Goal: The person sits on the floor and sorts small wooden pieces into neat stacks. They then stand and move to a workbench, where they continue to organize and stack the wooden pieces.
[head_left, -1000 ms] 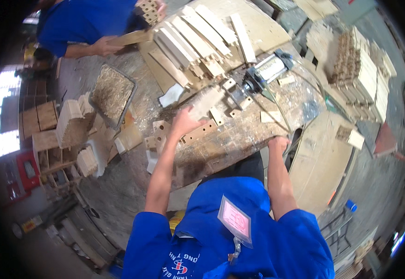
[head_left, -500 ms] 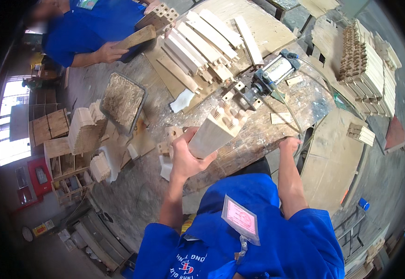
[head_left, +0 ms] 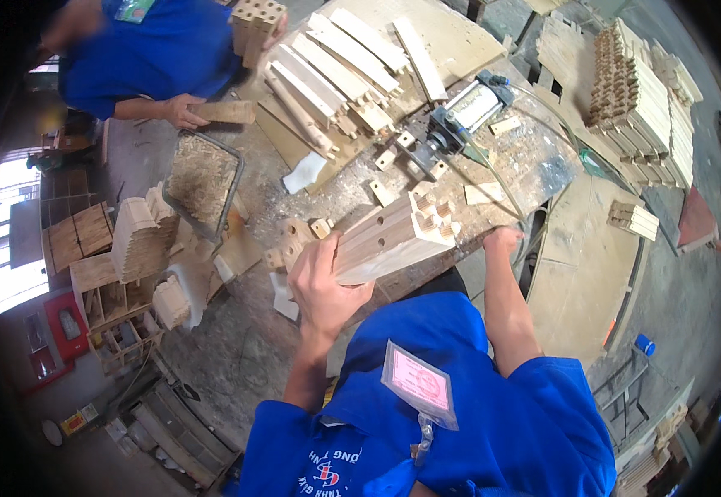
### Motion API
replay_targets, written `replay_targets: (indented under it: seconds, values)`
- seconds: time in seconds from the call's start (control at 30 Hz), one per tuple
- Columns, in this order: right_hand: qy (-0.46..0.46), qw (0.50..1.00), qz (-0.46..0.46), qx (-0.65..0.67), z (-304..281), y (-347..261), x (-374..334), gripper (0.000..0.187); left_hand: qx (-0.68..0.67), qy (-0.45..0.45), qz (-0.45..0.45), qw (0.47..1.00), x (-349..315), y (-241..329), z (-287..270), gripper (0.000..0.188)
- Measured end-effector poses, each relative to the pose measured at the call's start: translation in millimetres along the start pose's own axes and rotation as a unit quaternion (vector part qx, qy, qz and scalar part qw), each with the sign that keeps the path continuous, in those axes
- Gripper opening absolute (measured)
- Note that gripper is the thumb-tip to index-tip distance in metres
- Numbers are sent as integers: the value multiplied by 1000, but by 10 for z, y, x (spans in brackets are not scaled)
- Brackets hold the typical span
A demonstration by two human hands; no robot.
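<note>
my left hand (head_left: 321, 286) is grasping a bundle of drilled wooden blocks (head_left: 389, 238), lifted over the desk (head_left: 534, 166); my right hand (head_left: 501, 240) rests at its edge, grip unclear. next: set the bundle down squarely.

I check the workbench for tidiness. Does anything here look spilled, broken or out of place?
Sawdust and small wood offcuts are scattered over the workbench near the left hand, which holds a wooden block. A white scrap lies among them. Nothing looks broken.
</note>
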State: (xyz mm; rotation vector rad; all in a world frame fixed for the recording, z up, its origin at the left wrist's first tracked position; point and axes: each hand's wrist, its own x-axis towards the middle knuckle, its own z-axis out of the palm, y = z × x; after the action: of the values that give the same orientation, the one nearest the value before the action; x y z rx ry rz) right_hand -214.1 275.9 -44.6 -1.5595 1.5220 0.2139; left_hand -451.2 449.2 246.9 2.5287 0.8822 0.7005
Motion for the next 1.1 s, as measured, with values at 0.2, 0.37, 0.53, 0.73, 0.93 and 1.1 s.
replay_targets:
  seconds: [0.2, 0.37, 0.53, 0.73, 0.93, 1.1]
  values:
    - [36, 999, 4, -4, 61, -2, 125, 77, 10, -208, -91, 974, -562, -256, 782, 53]
    - [17, 1000, 3, -15, 33, -1, -57, 76, 68, -276, -80, 955, -1004, -825, 1468, 58]
    - [13, 1000, 7, -8, 32, -18, 6, 77, 150, -312, -106, 932, -1048, -1048, 1618, 61]
    - [-13, 1000, -13, -14, 32, -1, 78, 78, 167, -239, -72, 954, -1139, -1152, 1632, 55]
    - [11, 1000, 5, -12, 16, -25, -94, 79, 222, -93, 24, 970, -1246, -1216, 1538, 61]
    - [-8, 999, -14, -32, -18, -24, -43, 80, 225, -143, -10, 964, -1142, -1186, 1514, 62]
